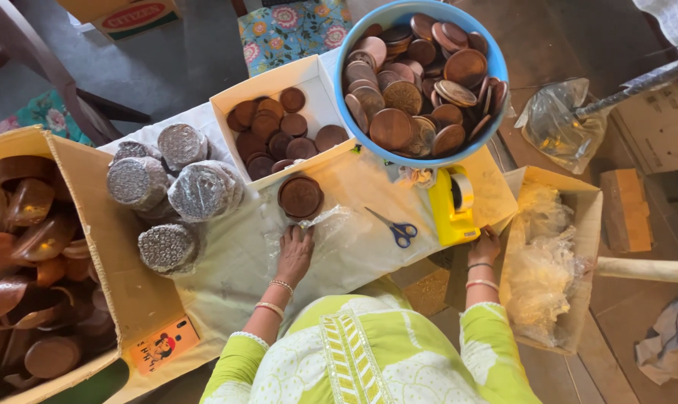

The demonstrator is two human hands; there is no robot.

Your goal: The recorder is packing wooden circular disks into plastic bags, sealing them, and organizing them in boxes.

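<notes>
My left hand (294,253) rests flat on a clear plastic bag (331,232) spread on the low table (234,262), just below a small stack of brown round discs (301,196). My right hand (486,247) reaches to the table's right edge and touches the base of a yellow tape dispenser (451,206); whether it grips it is unclear. Blue-handled scissors (396,227) lie between my hands.
A blue tub (421,75) heaped with brown discs stands at the back, a white box (286,123) of discs beside it. Plastic-wrapped disc bundles (174,187) lie on the left. Cardboard boxes flank the table: brown items (32,262) left, plastic bags (545,262) right.
</notes>
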